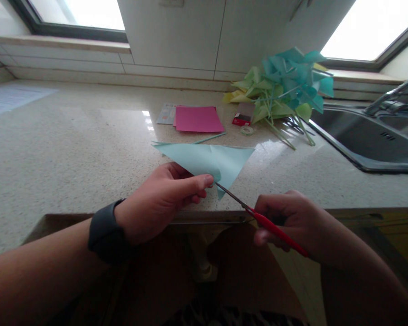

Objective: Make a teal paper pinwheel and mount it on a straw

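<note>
The folded blue paper is being held just over the near edge of the worktop, well left of the sink. Its lower corner is being pinched between the thumb and fingers of the left hand. The scissors are being held nearer the sink by the right hand, whose grip is closed round the red handles. The blades are being entered at the paper's lowest point. As a judgement, a clean cut is being helped when the layers are being pressed flat close to the blades, the pinching fingertips are being held clear of the cutting line, and short, straight snips are being made.
</note>
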Motion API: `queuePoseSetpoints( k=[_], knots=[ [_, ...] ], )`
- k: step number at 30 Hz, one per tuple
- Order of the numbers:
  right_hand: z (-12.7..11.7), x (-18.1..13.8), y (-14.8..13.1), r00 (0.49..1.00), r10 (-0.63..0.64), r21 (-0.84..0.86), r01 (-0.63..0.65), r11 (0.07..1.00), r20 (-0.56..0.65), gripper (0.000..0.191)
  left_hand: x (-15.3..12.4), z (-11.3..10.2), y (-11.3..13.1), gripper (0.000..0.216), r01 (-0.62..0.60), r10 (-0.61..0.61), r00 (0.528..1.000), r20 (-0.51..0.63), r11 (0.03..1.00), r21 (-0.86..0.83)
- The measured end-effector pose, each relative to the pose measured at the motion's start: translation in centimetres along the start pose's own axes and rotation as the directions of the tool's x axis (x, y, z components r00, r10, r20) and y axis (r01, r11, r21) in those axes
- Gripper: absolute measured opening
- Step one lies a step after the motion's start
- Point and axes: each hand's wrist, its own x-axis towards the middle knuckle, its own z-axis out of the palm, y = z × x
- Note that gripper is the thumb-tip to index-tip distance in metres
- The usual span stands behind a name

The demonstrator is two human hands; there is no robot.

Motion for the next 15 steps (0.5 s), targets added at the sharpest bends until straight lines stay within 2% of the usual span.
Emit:
queuePoseSetpoints(
  k=[7, 15],
  knots=[
    [0.1, 0.1, 0.0, 0.999, -0.049, -0.026, 0.049, 0.998, 0.005, 0.039, -0.1, -0.1, 0.1, 0.014, 0.013, -0.012, 1.000, -0.010, 0.999, 0.050],
    [1.7, -0.2, 0.3, 0.988, -0.100, -0.098, 0.089, 0.991, -0.119, 0.048, -0.6, 0.3, 0.3, 0.014, -0.012, 0.014, 0.999, -0.044, 0.999, 0.051]
  ],
)
